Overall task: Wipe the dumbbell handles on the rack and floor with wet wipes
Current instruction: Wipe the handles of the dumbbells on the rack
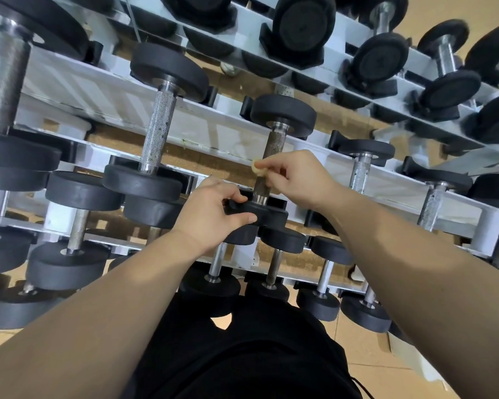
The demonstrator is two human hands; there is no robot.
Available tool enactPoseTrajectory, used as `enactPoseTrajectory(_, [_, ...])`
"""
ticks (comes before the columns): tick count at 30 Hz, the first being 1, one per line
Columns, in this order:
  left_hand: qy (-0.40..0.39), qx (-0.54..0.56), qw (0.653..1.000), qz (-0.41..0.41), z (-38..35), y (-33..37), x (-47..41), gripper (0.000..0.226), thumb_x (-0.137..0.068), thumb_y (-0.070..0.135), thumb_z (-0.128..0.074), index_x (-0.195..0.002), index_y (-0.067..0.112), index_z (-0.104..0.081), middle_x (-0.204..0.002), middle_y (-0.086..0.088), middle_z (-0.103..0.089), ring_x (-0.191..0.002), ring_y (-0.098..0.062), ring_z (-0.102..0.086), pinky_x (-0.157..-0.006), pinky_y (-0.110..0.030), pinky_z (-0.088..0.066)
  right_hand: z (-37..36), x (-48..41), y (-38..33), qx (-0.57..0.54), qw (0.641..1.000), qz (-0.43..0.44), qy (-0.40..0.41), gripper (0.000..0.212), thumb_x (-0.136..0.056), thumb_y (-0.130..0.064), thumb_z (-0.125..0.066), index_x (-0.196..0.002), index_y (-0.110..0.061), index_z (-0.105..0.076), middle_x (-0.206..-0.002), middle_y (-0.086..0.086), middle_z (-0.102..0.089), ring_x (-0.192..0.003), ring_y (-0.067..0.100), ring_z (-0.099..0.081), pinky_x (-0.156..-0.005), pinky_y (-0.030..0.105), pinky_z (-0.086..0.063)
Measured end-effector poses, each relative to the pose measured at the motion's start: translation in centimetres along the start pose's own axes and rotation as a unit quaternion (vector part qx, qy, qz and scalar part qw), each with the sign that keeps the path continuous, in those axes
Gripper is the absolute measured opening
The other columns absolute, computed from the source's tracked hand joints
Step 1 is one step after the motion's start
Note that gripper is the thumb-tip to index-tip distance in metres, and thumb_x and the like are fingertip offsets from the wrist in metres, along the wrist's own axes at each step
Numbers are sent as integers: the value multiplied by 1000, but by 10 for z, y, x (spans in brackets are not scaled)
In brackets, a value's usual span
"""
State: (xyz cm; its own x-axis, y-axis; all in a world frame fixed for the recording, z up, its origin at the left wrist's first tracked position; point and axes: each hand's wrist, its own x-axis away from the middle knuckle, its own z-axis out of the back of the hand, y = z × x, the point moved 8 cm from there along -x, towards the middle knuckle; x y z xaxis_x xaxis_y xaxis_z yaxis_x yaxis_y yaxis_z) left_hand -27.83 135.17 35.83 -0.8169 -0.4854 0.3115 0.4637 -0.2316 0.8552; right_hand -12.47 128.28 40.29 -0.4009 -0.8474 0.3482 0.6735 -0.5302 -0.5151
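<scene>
rack (pixel 202 116): white tiered rails with black cradles; both ends and the top tier are cut off by the frame.
floor (pixel 357 349): tan tiles, seen past the rack's near edge. Cannot tell if the lowest dumbbells sit on it or on a bottom rail.
clothing (pixel 242 355): black, bottom centre, hides the floor beneath.
neighbour dumbbell (pixel 159 133): just left on the same tier, silver knurled grip with dark specks.
dumbbell (pixel 283 115): middle tier, rack centre, lying across front and back rails; dark knurled handle (pixel 274 145).
left hand (pixel 211 208): fingers and thumb curled round the near plate's rim, covering part of it.
right hand (pixel 297 180): fingertips bunched, pinching the wipe against the handle's lower half and hiding that stretch.
wipe (pixel 255 167): small yellowish wad, only its left edge visible.
</scene>
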Motion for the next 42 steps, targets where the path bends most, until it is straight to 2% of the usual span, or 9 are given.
enactPoseTrajectory(5, [-4,-3,1000,8,0,-1,0,30,-69,32,-91,-85,34,-66,-94,12,-51,-83,2,-51,-79,-19,-39,7,-11,-8,114,990,73,27,16,-89,-30,-72,-100,-22,-79,-85,-7,-53,-77,19,-59,-68,32,-47])
enactPoseTrajectory(9, [-2,-11,1000,3,1,1,1,28,-70,33,-91,-85,32,-67,-95,6,-53,-83,-2,-51,-80,-22,-41,3,-23,-17,177,980,93,10,21,-94,-21,-58,-108,-13,-71,-99,6,-69,-90,30,-65,-75,40,-53])
enactPoseTrajectory(12, [-5,-12,1000,9,1,0,0,28,-70,33,-90,-87,29,-69,-97,6,-54,-87,-8,-52,-84,-25,-44,-1,-17,-15,174,981,77,24,24,-94,-25,-53,-99,-11,-71,-95,9,-70,-88,33,-65,-75,42,-53])
enactPoseTrajectory(18, [-8,9,1000,21,0,-1,3,30,-71,33,-90,-93,25,-70,-101,6,-54,-87,-2,-52,-85,-22,-42,-32,10,-23,177,976,101,-78,21,-96,-24,-53,-98,-13,-71,-96,6,-69,-89,32,-64,-76,43,-52])
enactPoseTrajectory(23, [-10,24,999,26,1,2,6,27,-74,33,-88,-91,29,-68,-99,15,-51,-91,2,-53,-89,-20,-42,9,-41,-13,248,967,39,42,15,-93,-16,-53,-89,-10,-66,-88,9,-61,-78,37,-61,-67,41,-51])
enactPoseTrajectory(26, [-14,19,999,30,-1,4,8,26,-75,34,-87,-91,31,-66,-100,16,-50,-92,-2,-52,-90,-20,-41,18,-33,-11,218,971,23,98,19,-96,-17,-54,-91,-9,-70,-90,10,-67,-81,34,-63,-72,43,-53])
enactPoseTrajectory(32, [7,38,999,30,-6,6,8,29,-72,33,-90,-93,27,-70,-102,5,-54,-96,-12,-56,-90,-25,-45,-7,19,-21,121,983,134,19,11,-90,-13,-68,-97,-11,-77,-93,3,-75,-85,23,-70,-76,32,-56])
enactPoseTrajectory(39, [52,44,998,-9,-19,15,14,31,-70,34,-90,-91,21,-72,-100,6,-50,-102,-23,-52,-94,-42,-49,34,-15,-1,137,978,39,153,15,-94,-20,-64,-97,-13,-77,-94,2,-75,-92,21,-68,-83,31,-51])
enactPoseTrajectory(42, [64,29,997,-11,-20,18,16,31,-71,34,-90,-92,20,-72,-100,5,-48,-104,-24,-49,-95,-41,-48,19,-5,-7,140,981,49,126,12,-92,-16,-65,-94,-14,-76,-93,2,-74,-89,23,-67,-80,31,-51])
